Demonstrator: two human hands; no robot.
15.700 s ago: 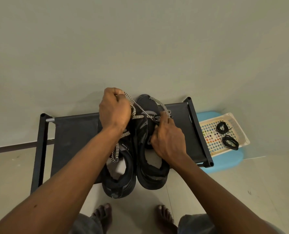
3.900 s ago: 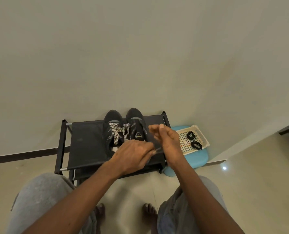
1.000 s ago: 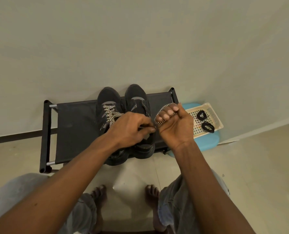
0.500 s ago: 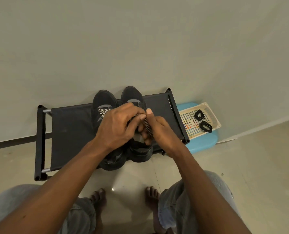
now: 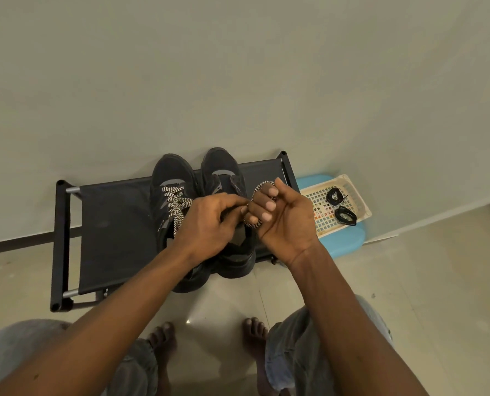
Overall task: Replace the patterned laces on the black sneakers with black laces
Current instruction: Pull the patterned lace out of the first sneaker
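Step in hand, as judged: coiling the freed patterned lace (image 5: 262, 185) for putting aside.

Right hand (image 5: 288, 221): palm up over the rack's (image 5: 115, 224) right end, fingers curled, with the lace looped round them. Left hand (image 5: 206, 224): just beside it, fingertips drawn together and pinching the lace's free run.

Recommendations:
- Feed each turn under light tension, so the loops sit side by side and do not cross.
- Keep the right fingers part-curled, or the coil may slide off the tips.
- Tuck the end before setting it down.

Right sneaker (image 5: 221, 164), mid-rack with its toe at the back edge, shows no lace. Left sneaker (image 5: 172, 172), touching it, carries patterned lacing (image 5: 178, 201). Two coiled black laces (image 5: 345, 215) lie untouched in the basket (image 5: 362, 202) on the stool (image 5: 344, 244), off the rack's right end.

Not verifiable:
- The hands cover the right sneaker's eyelets and tongue, so full removal cannot be confirmed.
- How much lace remains unwound.
- The pinch point, which is too small to resolve.
- Both heels overhang the front edge behind the forearms.
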